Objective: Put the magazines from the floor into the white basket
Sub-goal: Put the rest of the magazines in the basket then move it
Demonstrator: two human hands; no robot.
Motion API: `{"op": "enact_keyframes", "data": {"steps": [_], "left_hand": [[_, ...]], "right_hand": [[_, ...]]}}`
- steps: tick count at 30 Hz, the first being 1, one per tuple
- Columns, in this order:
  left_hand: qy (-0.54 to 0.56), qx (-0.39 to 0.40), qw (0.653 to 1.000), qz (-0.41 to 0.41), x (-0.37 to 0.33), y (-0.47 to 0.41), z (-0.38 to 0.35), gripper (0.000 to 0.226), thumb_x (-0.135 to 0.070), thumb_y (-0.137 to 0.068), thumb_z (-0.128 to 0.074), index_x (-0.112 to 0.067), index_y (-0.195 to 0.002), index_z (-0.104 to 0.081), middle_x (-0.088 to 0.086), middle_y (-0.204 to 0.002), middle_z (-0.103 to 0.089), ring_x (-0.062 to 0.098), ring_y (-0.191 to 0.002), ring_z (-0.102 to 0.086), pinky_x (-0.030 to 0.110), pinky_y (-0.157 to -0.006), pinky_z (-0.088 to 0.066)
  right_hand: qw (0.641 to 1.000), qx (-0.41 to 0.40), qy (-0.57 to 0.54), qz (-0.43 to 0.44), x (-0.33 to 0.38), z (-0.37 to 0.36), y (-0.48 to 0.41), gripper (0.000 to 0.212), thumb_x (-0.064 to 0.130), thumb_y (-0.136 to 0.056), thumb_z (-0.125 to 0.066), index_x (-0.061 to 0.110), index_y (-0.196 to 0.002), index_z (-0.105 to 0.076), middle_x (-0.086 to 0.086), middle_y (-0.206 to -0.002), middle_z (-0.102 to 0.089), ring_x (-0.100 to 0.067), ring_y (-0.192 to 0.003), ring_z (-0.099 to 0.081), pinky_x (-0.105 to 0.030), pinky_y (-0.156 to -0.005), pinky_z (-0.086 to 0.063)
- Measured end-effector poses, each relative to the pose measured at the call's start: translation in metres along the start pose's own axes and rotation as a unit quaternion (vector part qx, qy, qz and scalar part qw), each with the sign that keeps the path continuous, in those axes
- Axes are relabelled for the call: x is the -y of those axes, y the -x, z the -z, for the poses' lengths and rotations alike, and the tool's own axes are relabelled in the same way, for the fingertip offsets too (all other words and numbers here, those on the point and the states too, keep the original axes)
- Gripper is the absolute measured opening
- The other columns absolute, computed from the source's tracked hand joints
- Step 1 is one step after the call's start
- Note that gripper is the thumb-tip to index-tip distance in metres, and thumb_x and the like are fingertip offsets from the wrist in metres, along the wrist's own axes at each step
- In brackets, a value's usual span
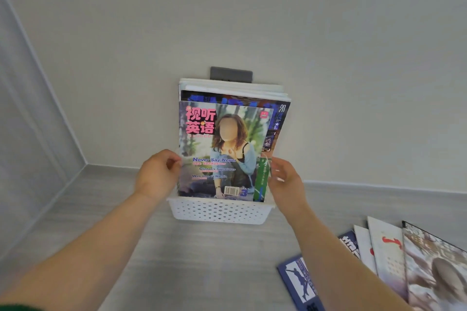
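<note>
A white perforated basket [219,212] stands on the floor against the wall, with several magazines upright in it. The front magazine [222,149] has a colourful cover with pink characters and a seated person. My left hand [156,174] pinches its left edge. My right hand [285,179] grips the right edge of the stack near a green spine. Behind it stand a dark blue magazine [278,113] and white ones [232,88]. More magazines [394,255] lie fanned out on the floor at the lower right.
A grey wall socket [231,74] sits on the wall just above the basket. A blue booklet [300,283] lies at the near end of the fan on the floor. The room corner and baseboard [86,164] are to the left. Grey wood-look floor [202,260] spreads in front.
</note>
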State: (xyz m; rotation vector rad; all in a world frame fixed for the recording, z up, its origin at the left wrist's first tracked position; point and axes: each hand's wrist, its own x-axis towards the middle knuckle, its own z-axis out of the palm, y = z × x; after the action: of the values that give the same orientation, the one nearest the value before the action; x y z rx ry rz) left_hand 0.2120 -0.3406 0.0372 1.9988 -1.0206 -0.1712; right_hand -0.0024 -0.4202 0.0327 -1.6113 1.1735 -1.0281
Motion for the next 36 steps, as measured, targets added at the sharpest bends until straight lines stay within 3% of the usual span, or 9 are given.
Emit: {"op": "enact_keyframes", "data": {"steps": [2, 6, 10, 14, 18, 21, 25, 31, 36], "left_hand": [[0.046, 0.011, 0.999, -0.006, -0.016, 0.025, 0.000, 0.009, -0.007, -0.082, -0.055, -0.008, -0.083, -0.063, 0.011, -0.084, -0.065, 0.025, -0.078, -0.056, 0.025, -0.073, -0.037], [0.099, 0.090, 0.989, -0.057, -0.055, 0.094, -0.015, 0.028, -0.002, -0.080, -0.057, -0.025, -0.062, -0.055, -0.007, -0.067, -0.059, 0.007, -0.065, -0.054, 0.011, -0.064, -0.040], [0.097, 0.216, 0.969, -0.070, -0.086, 0.170, -0.051, 0.038, -0.003, -0.080, -0.058, -0.033, -0.059, -0.049, -0.015, -0.063, -0.055, -0.005, -0.057, -0.055, -0.002, -0.057, -0.037], [0.073, 0.320, 0.943, -0.055, -0.103, 0.228, -0.099, 0.037, -0.005, -0.082, -0.055, -0.035, -0.061, -0.048, -0.016, -0.066, -0.054, -0.021, -0.060, -0.051, -0.002, -0.058, -0.037], [0.040, 0.372, 0.926, -0.044, -0.130, 0.269, -0.144, 0.016, -0.013, -0.086, -0.051, -0.025, -0.087, -0.061, -0.001, -0.097, -0.065, -0.002, -0.079, -0.056, 0.008, -0.073, -0.037], [0.004, 0.396, 0.916, -0.059, -0.152, 0.289, -0.175, 0.031, -0.021, -0.087, -0.050, -0.018, -0.118, -0.052, 0.001, -0.126, -0.052, 0.014, -0.114, -0.049, 0.019, -0.094, -0.035], [-0.095, 0.382, 0.915, -0.083, -0.178, 0.308, -0.208, 0.053, -0.031, -0.086, -0.049, -0.018, -0.134, -0.032, 0.004, -0.143, -0.037, 0.020, -0.131, -0.032, 0.031, -0.109, -0.026], [-0.200, 0.384, 0.895, -0.109, -0.206, 0.320, -0.246, 0.052, -0.040, -0.086, -0.044, -0.021, -0.133, -0.032, 0.009, -0.131, -0.052, 0.027, -0.120, -0.047, 0.037, -0.100, -0.036], [-0.039, 0.384, 0.919, 0.077, -0.220, 0.309, -0.255, 0.048, -0.030, -0.084, -0.047, -0.020, -0.130, -0.038, 0.010, -0.128, -0.055, 0.029, -0.111, -0.053, 0.036, -0.095, -0.043]], "right_hand": [[1.000, -0.008, 0.017, -0.006, -0.001, 0.024, 0.015, 0.038, -0.008, -0.084, -0.044, 0.010, -0.115, -0.054, 0.003, -0.103, -0.055, -0.013, -0.096, -0.050, -0.017, -0.073, -0.040], [0.997, -0.034, 0.061, -0.023, -0.019, 0.089, 0.052, 0.030, -0.005, -0.085, -0.045, 0.014, -0.102, -0.061, 0.003, -0.098, -0.060, -0.012, -0.093, -0.052, -0.002, -0.063, -0.038], [0.978, -0.065, 0.174, -0.090, -0.061, 0.170, 0.098, 0.027, 0.002, -0.087, -0.046, 0.014, -0.105, -0.062, -0.003, -0.113, -0.061, -0.019, -0.107, -0.055, -0.022, -0.083, -0.038], [0.943, -0.122, 0.260, -0.169, -0.102, 0.249, 0.138, 0.026, 0.007, -0.087, -0.048, 0.011, -0.108, -0.062, -0.013, -0.122, -0.061, -0.020, -0.077, -0.060, -0.027, -0.065, -0.047], [0.878, -0.108, 0.402, -0.236, -0.142, 0.306, 0.171, 0.040, 0.030, -0.086, -0.052, 0.017, -0.124, -0.050, -0.008, -0.139, -0.046, -0.028, -0.126, -0.043, -0.034, -0.102, -0.034], [0.870, -0.095, 0.392, -0.285, -0.163, 0.324, 0.185, 0.063, 0.048, -0.083, -0.050, 0.019, -0.136, -0.033, -0.008, -0.148, -0.029, -0.026, -0.137, -0.026, -0.036, -0.111, -0.022], [0.877, -0.078, 0.389, -0.272, -0.175, 0.329, 0.191, 0.069, 0.054, -0.085, -0.043, 0.021, -0.141, -0.020, -0.006, -0.154, -0.017, -0.023, -0.142, -0.014, -0.035, -0.115, -0.012], [0.887, -0.060, 0.392, -0.236, -0.184, 0.337, 0.198, 0.066, 0.053, -0.086, -0.040, 0.024, -0.141, -0.018, -0.003, -0.154, -0.014, -0.020, -0.142, -0.011, -0.034, -0.115, -0.009], [0.896, -0.047, 0.378, -0.229, -0.188, 0.343, 0.199, 0.067, 0.053, -0.085, -0.043, 0.028, -0.141, -0.018, 0.001, -0.155, -0.013, -0.016, -0.143, -0.007, -0.031, -0.116, -0.005]]}}
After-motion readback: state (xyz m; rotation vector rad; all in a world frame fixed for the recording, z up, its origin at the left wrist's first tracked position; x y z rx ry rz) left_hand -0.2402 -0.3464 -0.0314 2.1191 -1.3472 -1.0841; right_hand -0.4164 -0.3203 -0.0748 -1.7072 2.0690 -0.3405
